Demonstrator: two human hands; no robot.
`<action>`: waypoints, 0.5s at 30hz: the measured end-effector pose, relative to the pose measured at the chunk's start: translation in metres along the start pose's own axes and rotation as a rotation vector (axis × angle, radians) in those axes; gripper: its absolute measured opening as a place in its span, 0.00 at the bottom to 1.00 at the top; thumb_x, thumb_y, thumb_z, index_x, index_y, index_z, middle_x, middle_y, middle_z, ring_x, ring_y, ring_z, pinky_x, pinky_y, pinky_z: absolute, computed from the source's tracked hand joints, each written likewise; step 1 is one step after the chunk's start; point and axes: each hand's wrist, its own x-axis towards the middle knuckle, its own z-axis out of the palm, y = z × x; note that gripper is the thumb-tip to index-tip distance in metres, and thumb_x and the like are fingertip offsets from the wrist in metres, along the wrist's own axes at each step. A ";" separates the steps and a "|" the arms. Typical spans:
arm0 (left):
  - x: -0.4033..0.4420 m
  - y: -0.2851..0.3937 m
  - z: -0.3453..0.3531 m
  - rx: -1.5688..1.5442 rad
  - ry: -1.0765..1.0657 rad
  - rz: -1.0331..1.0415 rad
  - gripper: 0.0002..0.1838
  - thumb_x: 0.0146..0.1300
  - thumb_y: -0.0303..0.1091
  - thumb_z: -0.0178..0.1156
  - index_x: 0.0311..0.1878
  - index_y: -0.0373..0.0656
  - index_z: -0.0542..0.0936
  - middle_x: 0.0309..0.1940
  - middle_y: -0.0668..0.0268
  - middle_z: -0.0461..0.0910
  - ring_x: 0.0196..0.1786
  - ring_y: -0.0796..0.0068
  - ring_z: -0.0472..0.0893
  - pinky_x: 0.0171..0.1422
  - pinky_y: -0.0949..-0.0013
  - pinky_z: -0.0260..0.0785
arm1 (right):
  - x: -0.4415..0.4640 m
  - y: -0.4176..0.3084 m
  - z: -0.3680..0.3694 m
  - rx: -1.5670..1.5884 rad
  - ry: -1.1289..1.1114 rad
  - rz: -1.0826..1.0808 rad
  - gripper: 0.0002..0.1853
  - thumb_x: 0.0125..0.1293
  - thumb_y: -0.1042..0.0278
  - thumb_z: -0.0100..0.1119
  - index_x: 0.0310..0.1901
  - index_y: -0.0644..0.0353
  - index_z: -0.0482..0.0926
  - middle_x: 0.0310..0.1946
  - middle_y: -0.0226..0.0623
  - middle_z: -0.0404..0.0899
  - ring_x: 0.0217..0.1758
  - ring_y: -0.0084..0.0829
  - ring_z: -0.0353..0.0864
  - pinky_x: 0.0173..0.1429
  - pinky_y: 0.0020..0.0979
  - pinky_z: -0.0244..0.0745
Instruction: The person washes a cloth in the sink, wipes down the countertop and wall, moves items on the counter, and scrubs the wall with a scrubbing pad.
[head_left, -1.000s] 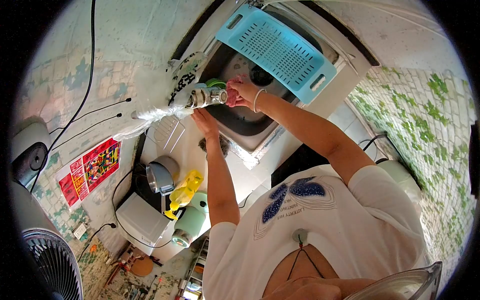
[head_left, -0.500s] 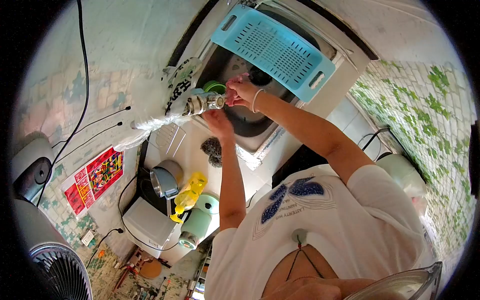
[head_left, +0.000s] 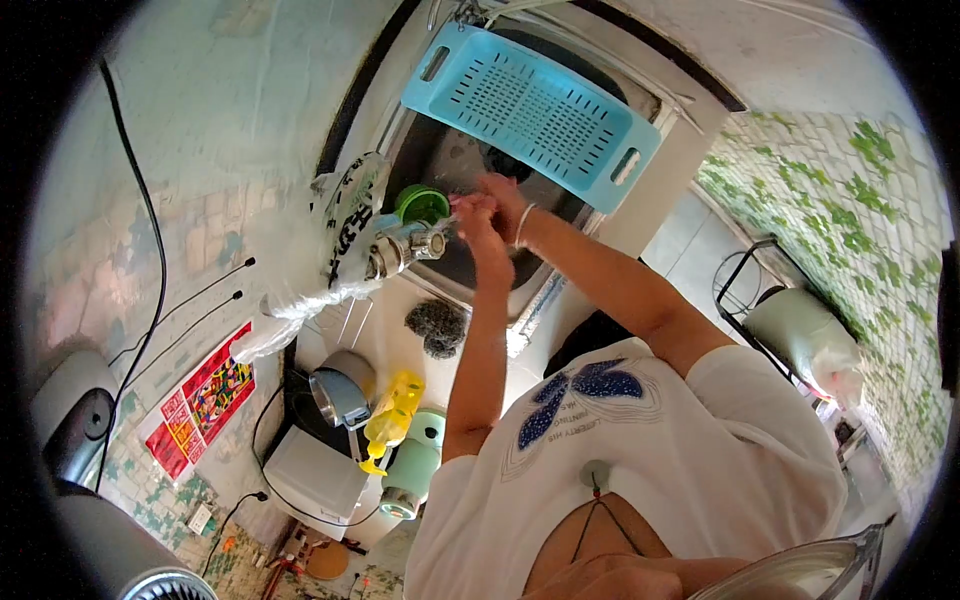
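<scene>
As left hand [head_left: 480,222] meets right hand [head_left: 508,200], basket edge [head_left: 515,150] sits apart

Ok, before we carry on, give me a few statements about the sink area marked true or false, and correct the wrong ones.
1. A pale bracelet circles the right wrist. True.
2. The two hands are far apart. False: the left hand and right hand are close together over the sink.
3. A green bowl is beside the faucet. True.
4. The dark scrubber lies in the sink. False: the scrubber lies on the counter.
</scene>
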 end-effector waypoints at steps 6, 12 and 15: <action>0.011 -0.010 -0.008 0.419 -0.059 0.273 0.10 0.60 0.35 0.51 0.41 0.43 0.65 0.37 0.64 0.66 0.40 0.69 0.68 0.47 0.67 0.62 | -0.033 0.014 0.026 -0.112 0.159 -0.332 0.12 0.65 0.59 0.46 0.46 0.52 0.73 0.41 0.36 0.75 0.39 0.30 0.74 0.46 0.35 0.71; 0.042 -0.002 -0.008 0.710 0.012 0.523 0.12 0.62 0.38 0.50 0.41 0.37 0.72 0.36 0.57 0.74 0.33 0.61 0.72 0.43 0.60 0.67 | -0.045 0.009 0.043 0.155 0.033 -0.257 0.15 0.64 0.50 0.46 0.36 0.52 0.75 0.31 0.35 0.76 0.34 0.32 0.74 0.40 0.34 0.70; -0.010 -0.004 0.019 0.835 -0.082 0.466 0.14 0.61 0.39 0.51 0.39 0.36 0.76 0.36 0.55 0.77 0.37 0.59 0.76 0.46 0.63 0.68 | -0.012 -0.015 -0.030 0.090 -0.184 -0.202 0.24 0.63 0.47 0.48 0.42 0.65 0.73 0.33 0.42 0.76 0.38 0.35 0.77 0.50 0.36 0.72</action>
